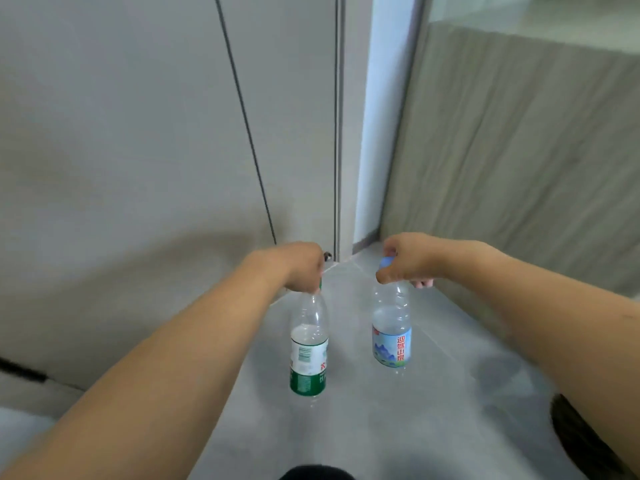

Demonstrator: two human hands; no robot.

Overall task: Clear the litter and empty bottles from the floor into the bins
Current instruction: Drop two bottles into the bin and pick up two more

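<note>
Two clear plastic bottles are up by their necks, one in each hand. The left hand (304,268) curls its fingers round the top of the green-labelled bottle (309,355); the right hand (403,263) pinches the blue cap and neck of the blue-labelled bottle (392,327). Each bottle hangs straight down under its hand, over the grey tiled floor (398,427), near the corner where the white wall panel (138,133) meets the glass partition (519,150). I'd judge them light, thin-walled and easily dented, so the stiff neck is the sensible place to grip. Whether their bases touch the tiles I can't tell. No bin is in sight.
</note>
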